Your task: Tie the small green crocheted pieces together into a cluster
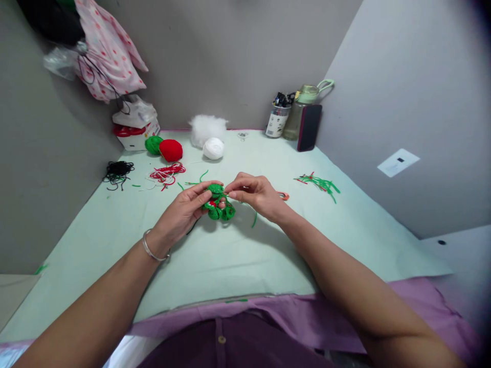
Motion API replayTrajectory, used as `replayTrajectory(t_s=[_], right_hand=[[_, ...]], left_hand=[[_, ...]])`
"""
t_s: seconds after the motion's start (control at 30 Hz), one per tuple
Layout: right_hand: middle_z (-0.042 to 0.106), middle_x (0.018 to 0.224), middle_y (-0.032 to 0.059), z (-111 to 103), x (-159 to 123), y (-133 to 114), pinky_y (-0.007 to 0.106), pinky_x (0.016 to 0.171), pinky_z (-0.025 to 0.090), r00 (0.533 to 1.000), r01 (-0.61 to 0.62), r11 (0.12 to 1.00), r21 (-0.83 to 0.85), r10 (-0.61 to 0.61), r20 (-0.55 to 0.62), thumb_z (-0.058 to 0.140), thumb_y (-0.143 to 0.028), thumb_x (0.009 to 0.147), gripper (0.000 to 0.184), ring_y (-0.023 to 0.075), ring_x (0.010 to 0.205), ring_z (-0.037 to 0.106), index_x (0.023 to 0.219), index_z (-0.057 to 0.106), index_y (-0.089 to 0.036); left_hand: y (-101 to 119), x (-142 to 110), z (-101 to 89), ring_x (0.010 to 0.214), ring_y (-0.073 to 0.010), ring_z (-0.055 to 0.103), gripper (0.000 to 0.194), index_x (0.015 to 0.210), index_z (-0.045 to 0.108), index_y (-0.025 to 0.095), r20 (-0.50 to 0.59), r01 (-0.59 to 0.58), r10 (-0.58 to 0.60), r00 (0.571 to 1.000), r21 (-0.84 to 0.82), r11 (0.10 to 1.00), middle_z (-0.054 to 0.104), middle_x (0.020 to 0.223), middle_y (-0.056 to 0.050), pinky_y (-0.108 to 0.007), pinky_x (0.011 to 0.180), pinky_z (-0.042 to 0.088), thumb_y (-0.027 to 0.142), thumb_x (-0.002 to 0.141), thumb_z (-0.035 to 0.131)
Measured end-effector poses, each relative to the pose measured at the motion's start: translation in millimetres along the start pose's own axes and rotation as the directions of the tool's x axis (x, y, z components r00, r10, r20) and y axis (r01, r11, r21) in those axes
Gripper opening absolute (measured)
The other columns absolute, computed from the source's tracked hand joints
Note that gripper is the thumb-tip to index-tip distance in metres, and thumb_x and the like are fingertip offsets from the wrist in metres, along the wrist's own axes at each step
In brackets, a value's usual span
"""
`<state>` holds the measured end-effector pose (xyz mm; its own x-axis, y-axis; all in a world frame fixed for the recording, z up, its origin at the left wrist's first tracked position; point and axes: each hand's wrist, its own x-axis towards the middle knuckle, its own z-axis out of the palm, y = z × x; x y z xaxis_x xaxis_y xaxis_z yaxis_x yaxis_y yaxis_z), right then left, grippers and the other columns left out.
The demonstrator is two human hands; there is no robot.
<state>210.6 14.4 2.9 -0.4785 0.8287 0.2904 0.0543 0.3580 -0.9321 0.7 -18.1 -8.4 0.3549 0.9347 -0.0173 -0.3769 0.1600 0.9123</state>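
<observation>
My left hand (192,206) is closed around a small green crocheted piece (215,191), which has rounded green parts hanging below and a bit of red and white. Close beside it on the right, my right hand (255,194) pinches thumb and forefinger on a strand of green yarn (254,219) at the piece's edge. The strand's tail hangs below the right hand. Whether a needle or hook is also in those fingertips is too small to tell. Partly hidden behind the right hand lies an orange-handled tool (283,196).
Red (171,150), green (153,145) and white (213,148) yarn balls stand at the back, beside white stuffing (207,129). Black yarn (118,173) and red strands (169,174) lie left, green scraps (322,185) right. A pen cup (277,120), bottle (293,120) and phone (309,128) stand at back right.
</observation>
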Motion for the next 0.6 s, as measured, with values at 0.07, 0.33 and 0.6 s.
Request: replayTrajectory(t_s=[0.07,0.33,0.6], right_hand=[[0.058,0.084,0.0016,-2.5,0.7,3.0,0.032,0.074,0.045,1.0,0.003,1.0,0.02,-0.003,0.012,0.073,-0.029,0.084,0.01,0.0148,0.079,0.056,0.087,0.078,-0.02],[0.061,0.084,0.0003,2.0,1.7,7.9,0.03,0.073,0.047,0.999,-0.039,0.987,0.159,0.034,0.038,0.077,-0.028,0.081,0.01,0.0122,0.074,0.057,0.082,0.075,-0.018],[0.062,0.073,-0.0008,12.2,2.8,4.8,0.027,0.062,0.046,0.99,-0.089,0.988,0.125,0.102,-0.096,0.079,-0.032,0.075,0.019,0.0098,0.062,0.052,0.077,0.071,-0.016]], left_hand=[[0.6,-0.5,0.0,0.079,-0.0146,0.071,0.029,0.113,0.073,0.018,0.006,0.007,-0.007,1.0,0.002,1.0,0.076,0.093,-0.006,-0.022,0.072,0.057,0.03,0.087,0.075],[-3.4,-0.1,-2.8,0.081,-0.0139,0.072,0.03,0.116,0.072,0.019,0.023,0.027,-0.028,0.999,0.015,1.0,0.076,0.093,-0.005,-0.022,0.075,0.057,0.032,0.089,0.073],[-8.9,1.6,-1.0,0.078,-0.0132,0.07,0.034,0.12,0.07,0.02,-0.015,-0.022,0.023,1.0,0.083,0.996,0.075,0.091,-0.004,-0.023,0.074,0.055,0.032,0.089,0.072]])
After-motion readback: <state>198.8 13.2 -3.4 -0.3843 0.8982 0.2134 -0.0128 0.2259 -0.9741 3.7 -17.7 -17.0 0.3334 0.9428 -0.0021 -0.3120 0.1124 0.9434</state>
